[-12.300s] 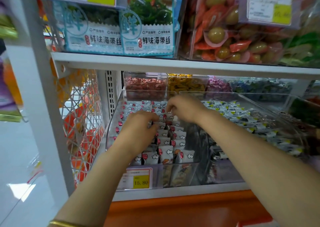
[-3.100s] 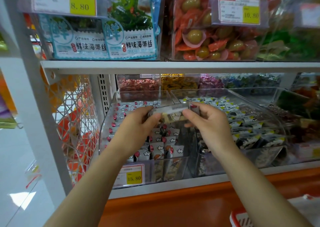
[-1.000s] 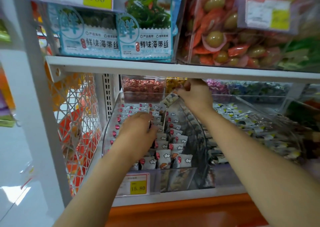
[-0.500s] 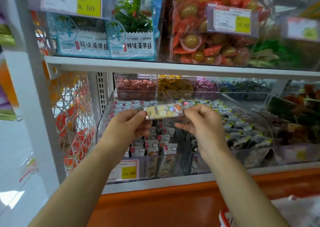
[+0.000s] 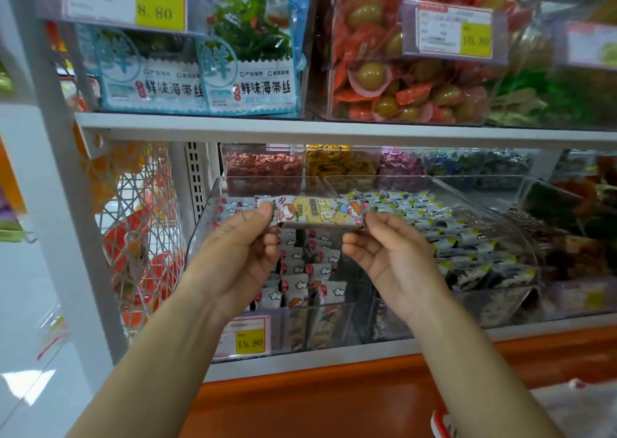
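**Both ends pinched: snack packet [image 5: 317, 212] level over clear bin [image 5: 200, 234]**

Obs.: the left hand [image 5: 240, 254] pinches the packet's left end between thumb and curled fingers. The right hand [image 5: 390, 254] pinches the right end at its fingertips, with the other fingers loosely curled. The snack packet lies horizontal, printed face toward the person, spanning the gap between the hands and touching nothing else. Below and beyond it, the clear bin on the lower shelf [image 5: 300, 367] holds rows of white sachets [image 5: 300, 290]. A price tag [image 5: 248, 337] reading 15.80 sits on its near wall. A second bin [image 5: 514, 230] stands just right.
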A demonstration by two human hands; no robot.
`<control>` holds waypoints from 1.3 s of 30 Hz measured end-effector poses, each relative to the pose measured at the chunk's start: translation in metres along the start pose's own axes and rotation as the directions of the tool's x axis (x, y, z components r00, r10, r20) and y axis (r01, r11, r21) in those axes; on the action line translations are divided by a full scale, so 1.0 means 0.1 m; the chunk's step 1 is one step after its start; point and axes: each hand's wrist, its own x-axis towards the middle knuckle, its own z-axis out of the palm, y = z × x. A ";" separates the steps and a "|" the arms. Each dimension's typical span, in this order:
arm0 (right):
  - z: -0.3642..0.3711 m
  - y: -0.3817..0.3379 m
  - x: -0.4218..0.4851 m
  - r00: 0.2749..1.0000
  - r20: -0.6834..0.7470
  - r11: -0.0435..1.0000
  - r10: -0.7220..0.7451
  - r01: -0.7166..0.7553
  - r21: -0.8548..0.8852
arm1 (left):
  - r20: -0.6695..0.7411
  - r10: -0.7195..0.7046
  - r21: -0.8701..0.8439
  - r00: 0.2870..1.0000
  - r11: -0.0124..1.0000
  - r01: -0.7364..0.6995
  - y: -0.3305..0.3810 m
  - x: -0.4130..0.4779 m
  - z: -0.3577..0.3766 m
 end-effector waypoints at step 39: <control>-0.02 0.01 -0.01 0.910 0.279 0.558 -0.306 0.410 -0.722 | 0.235 0.197 0.845 0.952 0.443 -0.300 0.16 -0.08 -0.03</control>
